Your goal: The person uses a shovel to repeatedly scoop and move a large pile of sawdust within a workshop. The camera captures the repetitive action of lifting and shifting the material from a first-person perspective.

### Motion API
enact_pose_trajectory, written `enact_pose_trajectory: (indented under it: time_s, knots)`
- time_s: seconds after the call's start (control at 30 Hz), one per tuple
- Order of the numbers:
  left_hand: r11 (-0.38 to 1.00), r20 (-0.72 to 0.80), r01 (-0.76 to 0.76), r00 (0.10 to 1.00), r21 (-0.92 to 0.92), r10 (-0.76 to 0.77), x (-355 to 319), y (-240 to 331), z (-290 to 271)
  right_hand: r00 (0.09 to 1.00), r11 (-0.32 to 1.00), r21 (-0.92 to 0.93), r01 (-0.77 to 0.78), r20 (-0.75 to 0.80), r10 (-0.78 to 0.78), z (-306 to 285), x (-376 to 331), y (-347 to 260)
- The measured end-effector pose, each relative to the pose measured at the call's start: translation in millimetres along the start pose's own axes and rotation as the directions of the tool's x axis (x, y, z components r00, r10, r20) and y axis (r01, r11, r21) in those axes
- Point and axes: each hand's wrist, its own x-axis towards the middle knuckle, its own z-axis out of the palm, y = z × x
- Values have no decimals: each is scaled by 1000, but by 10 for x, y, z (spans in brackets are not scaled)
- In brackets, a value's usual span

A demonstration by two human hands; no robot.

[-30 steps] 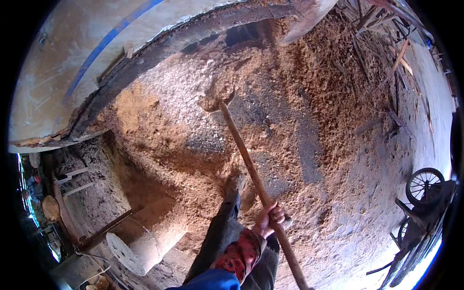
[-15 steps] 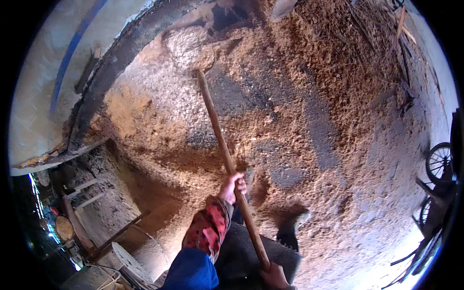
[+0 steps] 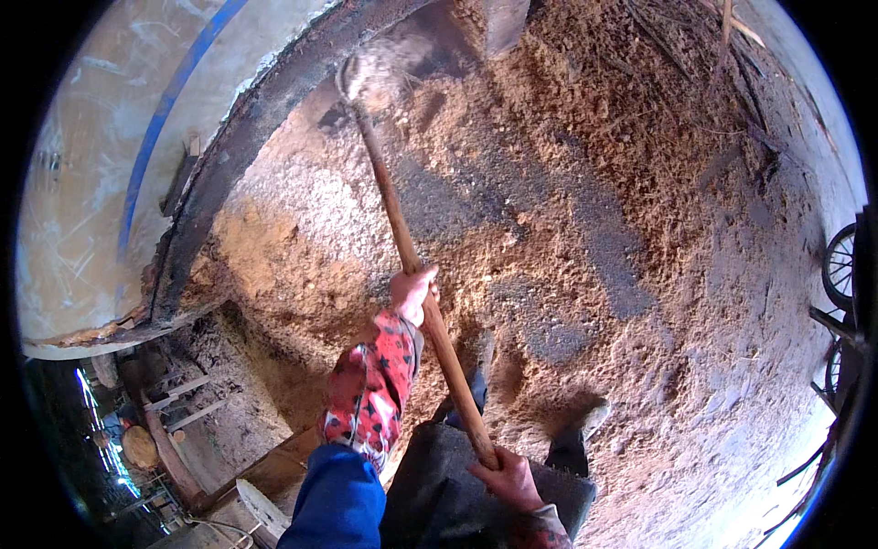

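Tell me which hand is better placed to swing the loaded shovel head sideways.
Left, probably. The left hand grips the wooden handle about midway, nearer the shovel head raised over the sawdust pile. The right hand holds the handle's near end by the body, suiting it to pivot.

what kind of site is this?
Likely a rural work yard or farm shed: a loose sawdust-like heap covers the ground, a pale curved wall edges it, and a cart wheel stands at right.
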Motion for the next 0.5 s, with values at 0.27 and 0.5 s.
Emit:
enact_pose_trajectory:
  time_s: [0.27,0.5]
  knots:
    - [1000,109,29,994,-11,-27,-445,273,139,980,954,270,-129,179,82,-72,-459,-326]
    - [957,384,149,922,-248,-44,-570,192,372,973,900,395,-185,201,113,-217,-722,-71]
